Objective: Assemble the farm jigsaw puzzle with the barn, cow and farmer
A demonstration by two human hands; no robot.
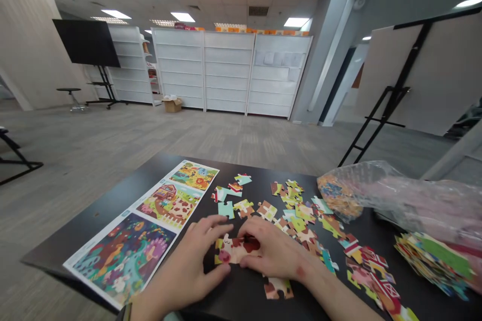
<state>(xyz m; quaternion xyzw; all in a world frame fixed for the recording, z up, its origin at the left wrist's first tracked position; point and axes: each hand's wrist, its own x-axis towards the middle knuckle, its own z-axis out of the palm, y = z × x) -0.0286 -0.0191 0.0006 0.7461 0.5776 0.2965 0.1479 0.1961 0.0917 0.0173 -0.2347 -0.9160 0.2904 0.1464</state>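
Observation:
On the black table, two or so joined puzzle pieces showing a cow's face lie between my hands. My right hand has its thumb and fingers closed on the brown-and-white piece at their right end. My left hand is just left of the cow-face piece, fingers and thumb spread, holding nothing. A loose brown-and-white piece lies below my right wrist. Beyond the hands are a teal piece and a yellow-brown piece.
A printed picture sheet lies on the left of the table. Several scattered pieces spread across the right, beside a clear plastic bag of pieces and a stack of pieces near the right edge.

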